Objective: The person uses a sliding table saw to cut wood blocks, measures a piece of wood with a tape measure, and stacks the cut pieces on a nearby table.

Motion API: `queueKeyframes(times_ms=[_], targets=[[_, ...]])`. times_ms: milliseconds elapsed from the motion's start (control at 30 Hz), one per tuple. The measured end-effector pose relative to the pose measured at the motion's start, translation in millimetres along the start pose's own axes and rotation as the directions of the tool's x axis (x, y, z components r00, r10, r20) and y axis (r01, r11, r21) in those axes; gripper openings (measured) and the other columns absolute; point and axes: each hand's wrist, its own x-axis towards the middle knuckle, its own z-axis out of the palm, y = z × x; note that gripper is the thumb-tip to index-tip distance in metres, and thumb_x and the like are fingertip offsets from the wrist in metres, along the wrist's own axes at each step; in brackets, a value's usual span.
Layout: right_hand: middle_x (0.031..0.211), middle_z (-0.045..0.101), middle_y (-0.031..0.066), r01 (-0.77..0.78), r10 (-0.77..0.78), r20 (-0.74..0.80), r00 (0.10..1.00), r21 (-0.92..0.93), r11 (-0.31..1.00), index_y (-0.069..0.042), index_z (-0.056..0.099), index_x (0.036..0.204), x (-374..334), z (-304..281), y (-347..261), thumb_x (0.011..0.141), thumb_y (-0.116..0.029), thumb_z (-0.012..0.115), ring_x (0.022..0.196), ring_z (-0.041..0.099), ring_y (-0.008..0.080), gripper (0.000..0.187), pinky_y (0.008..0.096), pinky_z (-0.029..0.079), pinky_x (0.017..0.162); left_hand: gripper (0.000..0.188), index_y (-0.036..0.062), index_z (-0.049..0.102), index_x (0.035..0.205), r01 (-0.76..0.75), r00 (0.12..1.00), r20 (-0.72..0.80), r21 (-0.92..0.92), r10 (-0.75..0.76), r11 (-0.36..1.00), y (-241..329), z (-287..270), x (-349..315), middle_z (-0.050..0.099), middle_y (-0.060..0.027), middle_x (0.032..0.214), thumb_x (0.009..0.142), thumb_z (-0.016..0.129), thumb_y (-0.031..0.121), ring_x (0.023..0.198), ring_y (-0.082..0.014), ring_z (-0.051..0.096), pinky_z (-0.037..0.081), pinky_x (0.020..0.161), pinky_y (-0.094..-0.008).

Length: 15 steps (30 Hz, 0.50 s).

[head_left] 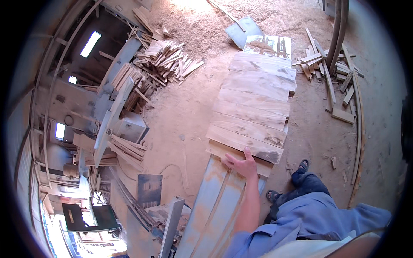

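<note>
My left hand (243,164) reaches in from the lower edge. Its fingers are spread, with the thumb up against the nearest of the overlapping wooden boards (245,131). The other fingers lie over a paler plank (220,150) just below that board, touching it without visibly wrapping round it. These boards form a long row running away from me, some with dark stains and knots. Under them a grey-blue metal bench (205,189) with rusty streaks continues toward me. My right hand is out of view; only blue clothing shows at the lower right.
A heap of offcuts (170,60) lies at the far left beside machinery. More scrap wood (322,64) is piled by upright pipes at the right. A flat shovel (244,32) rests near sawdust at the back. My sandalled foot (303,166) stands right of the bench.
</note>
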Motion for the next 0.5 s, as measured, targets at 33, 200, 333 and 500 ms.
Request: queueKeyframes(times_ms=[33,200,333,500], targets=[[0.129,0.07,0.0236,0.032,-0.032,0.011,0.999,-0.018,0.999,-0.001,0.068,0.133,7,4,-2,0.083,-0.017,0.07,0.116,0.067,0.0381,0.052,0.0443,0.053,0.102,0.105,-0.0114,0.025,0.159,-0.016,1.0,-0.008,0.02,0.016,1.0,-5,3,2,0.011,-0.0406,0.165,0.092,0.076,0.051,0.156,-0.0514,0.012,0.023,0.125,-0.0571],[0.127,0.072,0.0201,0.23,-0.235,-0.064,0.97,-0.075,0.97,-0.002,0.067,0.136,90,-43,-19,0.085,-0.018,0.072,0.107,0.071,0.032,0.054,0.0416,0.056,0.097,0.1,-0.014,0.029,0.156,-0.096,0.993,-0.067,0.085,0.102,0.992,-5,25,11,0.021,-0.0413,0.161,0.093,0.073,0.05,0.152,-0.0527,0.022,0.026,0.124,-0.0565],[0.124,0.072,0.0196,0.226,-0.109,-0.318,0.942,0.357,0.906,-0.001,0.065,0.138,151,-141,-36,0.086,-0.013,0.071,0.096,0.074,0.0262,0.054,0.0383,0.059,0.086,0.098,-0.0144,0.031,0.155,-0.107,0.99,-0.081,0.087,0.114,0.99,-13,33,15,0.021,-0.0414,0.161,0.094,0.072,0.049,0.151,-0.0525,0.023,0.026,0.124,-0.0559],[0.104,0.072,0.0166,0.529,-0.04,-0.586,0.809,0.697,0.485,0.005,0.064,0.136,96,-274,-117,0.088,-0.005,0.067,0.08,0.071,0.021,0.049,0.0328,0.058,0.07,0.096,-0.0132,0.03,0.157,-0.079,0.992,-0.084,0.13,0.09,0.988,-18,34,14,0.021,-0.041,0.161,0.096,0.071,0.048,0.152,-0.0515,0.023,0.026,0.125,-0.054]])
